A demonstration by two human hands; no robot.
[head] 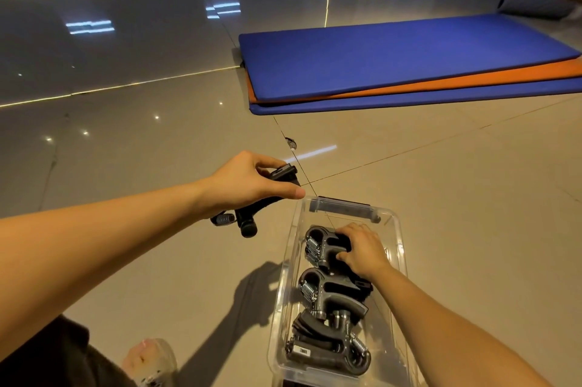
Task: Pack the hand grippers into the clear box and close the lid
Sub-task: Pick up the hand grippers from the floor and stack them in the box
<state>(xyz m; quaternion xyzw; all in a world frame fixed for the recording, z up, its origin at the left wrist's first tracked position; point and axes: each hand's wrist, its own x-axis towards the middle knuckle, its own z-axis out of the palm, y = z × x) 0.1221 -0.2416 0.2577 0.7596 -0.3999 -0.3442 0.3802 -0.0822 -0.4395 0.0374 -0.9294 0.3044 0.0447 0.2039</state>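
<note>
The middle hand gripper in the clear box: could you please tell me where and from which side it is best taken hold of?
Probably take the middle hand gripper from straight above, pinching across its curved grey handle, which lies uppermost. The walls of the clear box block any sideways reach, and its spring sits close to the left wall.
</note>
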